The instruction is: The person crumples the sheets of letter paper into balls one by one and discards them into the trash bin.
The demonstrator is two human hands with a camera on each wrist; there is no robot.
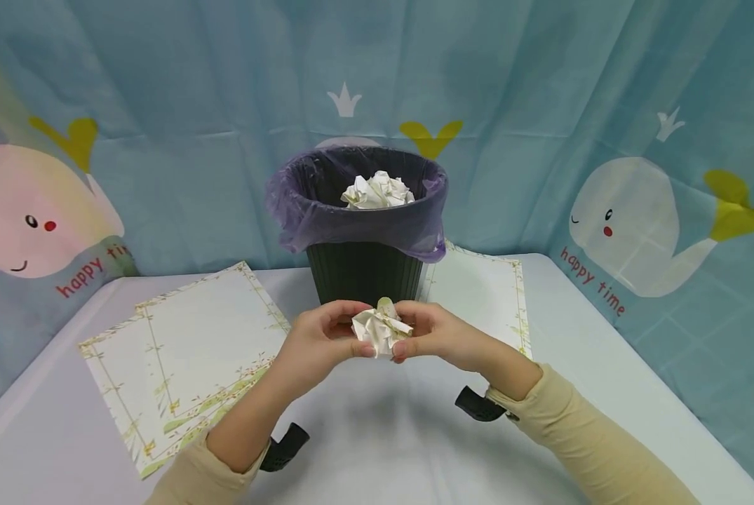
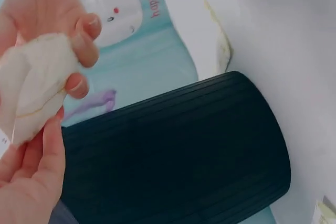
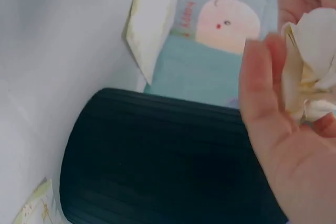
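The left hand [image 1: 316,341] and right hand [image 1: 442,337] grip one paper ball [image 1: 377,332] between them, in front of the bin [image 1: 364,270]

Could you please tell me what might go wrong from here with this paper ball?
The paper ball is held between the fingers of the left hand and right hand; if either loosens, it might drop onto the table.

Crumpled paper seems to sit near the top of the bin, so another ball could perhaps roll off.
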